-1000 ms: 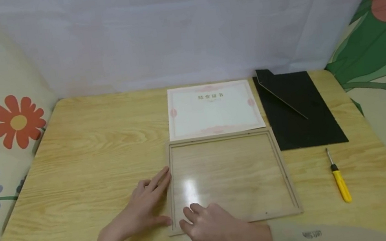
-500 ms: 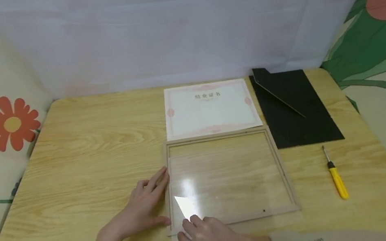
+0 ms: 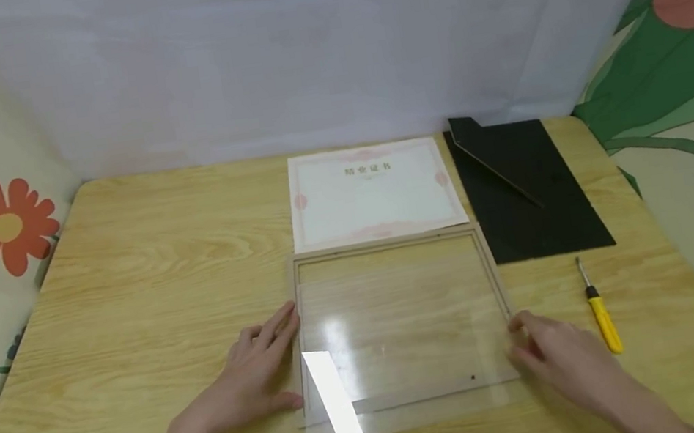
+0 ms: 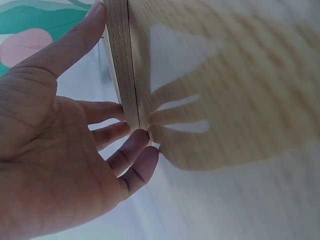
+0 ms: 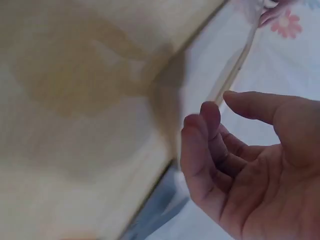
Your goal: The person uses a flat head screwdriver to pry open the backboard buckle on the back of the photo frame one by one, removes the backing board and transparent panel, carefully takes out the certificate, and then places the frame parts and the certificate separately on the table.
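Note:
A pale wooden picture frame (image 3: 494, 271) lies flat on the table, and a clear sheet (image 3: 408, 415) overlaps it. The sheet's near edge sticks out past the frame's near rail, with a bright reflection at its left. My left hand (image 3: 247, 382) rests beside the frame's left rail, fingertips touching it and thumb spread; the left wrist view shows these fingers against the wooden rail (image 4: 122, 60). My right hand (image 3: 563, 356) is at the right edge near the near corner, fingers curled. In the right wrist view, thumb and fingertips (image 5: 210, 112) come close together; whether they pinch anything is unclear.
A printed certificate (image 3: 374, 201) lies behind the frame. To its right is a black backing board (image 3: 551, 180) with a fold-out stand. A yellow-handled screwdriver (image 3: 605, 324) lies right of my right hand. A white cloth (image 3: 271, 57) hangs behind the table.
The clear sheet has slid toward me, past the frame's near rail. My right hand has moved from the near left corner to the right edge. My left hand stays on the left rail.

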A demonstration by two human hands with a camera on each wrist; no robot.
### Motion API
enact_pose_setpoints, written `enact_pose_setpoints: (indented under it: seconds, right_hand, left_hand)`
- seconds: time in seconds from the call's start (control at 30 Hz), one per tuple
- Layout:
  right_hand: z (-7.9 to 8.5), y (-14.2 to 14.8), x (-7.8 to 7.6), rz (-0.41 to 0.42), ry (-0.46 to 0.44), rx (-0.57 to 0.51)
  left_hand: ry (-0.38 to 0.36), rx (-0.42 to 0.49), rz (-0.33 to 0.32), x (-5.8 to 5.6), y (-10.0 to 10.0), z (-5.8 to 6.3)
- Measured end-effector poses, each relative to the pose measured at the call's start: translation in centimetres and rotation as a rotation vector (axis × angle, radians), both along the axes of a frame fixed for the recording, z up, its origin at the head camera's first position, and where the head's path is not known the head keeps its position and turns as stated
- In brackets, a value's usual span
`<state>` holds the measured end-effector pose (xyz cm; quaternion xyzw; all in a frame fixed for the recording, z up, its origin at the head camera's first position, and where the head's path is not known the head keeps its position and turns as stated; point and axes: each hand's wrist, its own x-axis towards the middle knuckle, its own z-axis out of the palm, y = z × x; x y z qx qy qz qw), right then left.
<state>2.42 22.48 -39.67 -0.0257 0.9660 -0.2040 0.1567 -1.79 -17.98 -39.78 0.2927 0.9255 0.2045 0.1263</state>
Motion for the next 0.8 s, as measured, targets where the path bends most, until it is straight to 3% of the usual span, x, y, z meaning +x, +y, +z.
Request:
enact_pose_setpoints:
  seconds: [0.13, 0.3, 0.57, 0.8]
  right_hand:
    - [-1.1, 2.5, 0.9, -0.102, -0.178, -0.003]
    - [-1.8, 2.8, 1.8, -0.191, -0.242, -0.112]
    - [-1.8, 2.3, 2.0, -0.381, -0.319, -0.413]
    - [-1.8, 3.4, 1.9, -0.294, -0.311, -0.627]
  left_hand:
    - [0.015, 0.004, -0.011, 0.2, -0.1, 0.0]
    - [0.025, 0.009, -0.013, 0.5, -0.3, -0.2]
    - [0.030, 0.014, -0.018, 0.4, -0.4, -0.1]
    - [0.013, 0.041, -0.018, 0.4, -0.5, 0.2]
